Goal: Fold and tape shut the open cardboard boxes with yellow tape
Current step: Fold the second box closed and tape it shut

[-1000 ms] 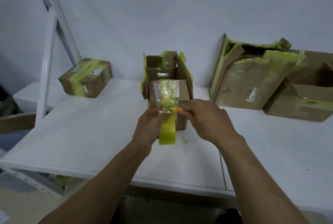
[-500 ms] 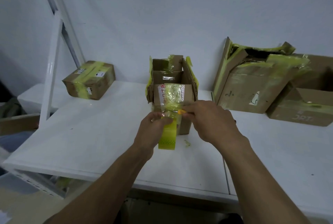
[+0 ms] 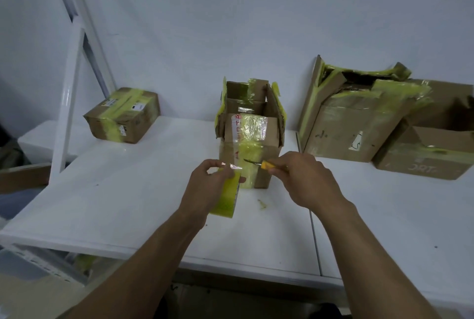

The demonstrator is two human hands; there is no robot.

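Observation:
A small cardboard box (image 3: 250, 136) stands in the middle of the white table (image 3: 128, 203), its top flaps partly up and yellow tape running down its front. My left hand (image 3: 207, 188) grips a roll of yellow tape (image 3: 227, 198) just in front of the box, a short free end sticking up. My right hand (image 3: 305, 177) holds a yellow-handled knife (image 3: 259, 163), its blade pointing left at the box front, close to the tape end.
A taped-shut small box (image 3: 124, 116) sits at the back left. Two larger boxes with torn yellow tape lean together at the back right (image 3: 356, 118) (image 3: 431, 149). A white metal frame (image 3: 69, 93) rises at the left. A tape scrap (image 3: 262, 204) lies on the table.
The tape roll has come away from the box front and my left hand has drawn it down and left. My right hand has shifted right, showing the blade.

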